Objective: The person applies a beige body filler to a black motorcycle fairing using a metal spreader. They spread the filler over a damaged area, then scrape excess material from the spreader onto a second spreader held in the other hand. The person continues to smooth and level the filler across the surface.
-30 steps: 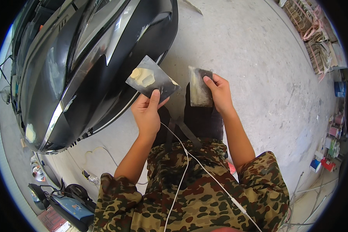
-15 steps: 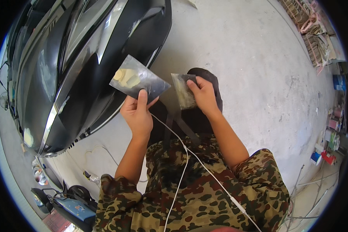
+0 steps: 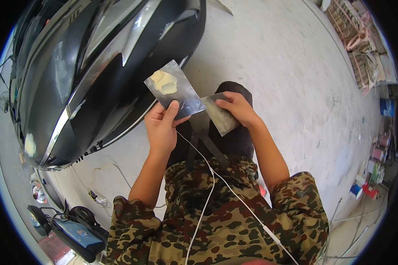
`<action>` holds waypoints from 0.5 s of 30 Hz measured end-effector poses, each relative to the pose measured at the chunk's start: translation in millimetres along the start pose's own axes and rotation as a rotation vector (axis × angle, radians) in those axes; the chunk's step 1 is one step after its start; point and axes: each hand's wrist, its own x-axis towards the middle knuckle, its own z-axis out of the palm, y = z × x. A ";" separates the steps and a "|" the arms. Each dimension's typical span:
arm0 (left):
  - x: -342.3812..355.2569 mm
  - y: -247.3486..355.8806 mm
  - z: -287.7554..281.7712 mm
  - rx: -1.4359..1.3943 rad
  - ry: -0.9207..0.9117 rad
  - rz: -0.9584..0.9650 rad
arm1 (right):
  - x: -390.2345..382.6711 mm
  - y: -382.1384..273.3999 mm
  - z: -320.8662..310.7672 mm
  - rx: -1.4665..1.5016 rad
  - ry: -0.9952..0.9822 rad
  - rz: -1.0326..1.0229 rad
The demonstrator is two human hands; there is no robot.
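Observation:
My left hand (image 3: 161, 128) grips a square metal plate (image 3: 185, 95), thumb on its face; a blob of pale yellow putty (image 3: 163, 83) lies on that plate's upper left. In my right hand (image 3: 239, 110) is a second, grimy metal scraper (image 3: 221, 118), tilted, with my thumb across its top. The two plates meet or overlap at the left one's right corner; I cannot tell if they touch. Beyond them to the left is a large black car bumper (image 3: 101, 97) with silver trim and pale filler patches (image 3: 30, 145). My dark-trousered leg (image 3: 236, 145) is beneath the right hand.
Grey concrete floor (image 3: 296, 66) surrounds me. Stacked flat material with pink strapping (image 3: 349, 35) lies upper right; cans and boxes (image 3: 376, 154) and metal rods (image 3: 349, 218) line the right edge. A scooter (image 3: 66, 232) stands lower left, near loose cables (image 3: 106, 168).
The scraper in my right hand has moved down and turned, closer to the left plate's corner. The left plate shifted leftward, then back right and slightly up, turning more upright.

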 end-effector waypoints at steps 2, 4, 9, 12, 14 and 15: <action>-1.8 -1.3 0.1 0.070 0.057 0.104 | -3.3 -0.1 -2.8 0.220 0.136 -0.026; -3.1 -2.7 -1.8 0.151 0.086 0.214 | -7.3 -8.9 -3.6 0.400 0.254 -0.138; -4.2 1.9 -15.1 0.373 0.034 0.309 | -22.8 -55.5 10.6 -0.057 0.457 -0.481; -3.8 3.9 -14.1 0.332 -0.053 0.389 | -34.6 -87.7 25.6 -0.500 0.492 -0.851; -10.4 6.5 -9.3 0.282 -0.029 0.327 | -37.7 -105.6 37.3 -0.690 0.436 -1.093; -14.4 8.1 -5.9 0.263 -0.027 0.304 | -38.7 -112.7 43.2 -0.778 0.410 -1.208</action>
